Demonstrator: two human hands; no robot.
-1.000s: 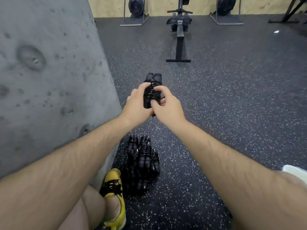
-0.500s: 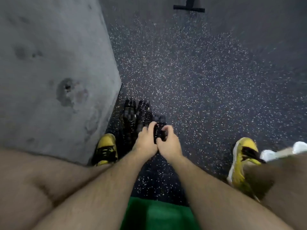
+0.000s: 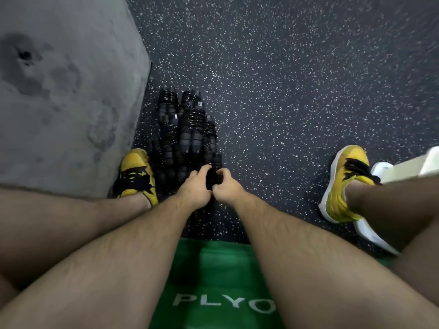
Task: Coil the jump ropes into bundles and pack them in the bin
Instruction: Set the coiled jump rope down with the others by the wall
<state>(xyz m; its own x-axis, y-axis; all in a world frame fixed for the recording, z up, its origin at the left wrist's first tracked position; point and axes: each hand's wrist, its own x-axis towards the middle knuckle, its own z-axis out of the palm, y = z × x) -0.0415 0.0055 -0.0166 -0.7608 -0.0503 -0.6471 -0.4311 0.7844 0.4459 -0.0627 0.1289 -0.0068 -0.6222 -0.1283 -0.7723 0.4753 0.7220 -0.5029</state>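
L hand (image 3: 194, 190) + R hand (image 3: 230, 188) both clamped on one black bundle (image 3: 212, 177), held between them. Fingers hide most of it, prob coiled rope. Pile (image 3: 187, 129) of bundles on floor (image 3: 297, 103), just ahead-left of hands.

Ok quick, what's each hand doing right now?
Left hand: grips the coiled jump rope bundle.
Right hand: grips the same bundle.
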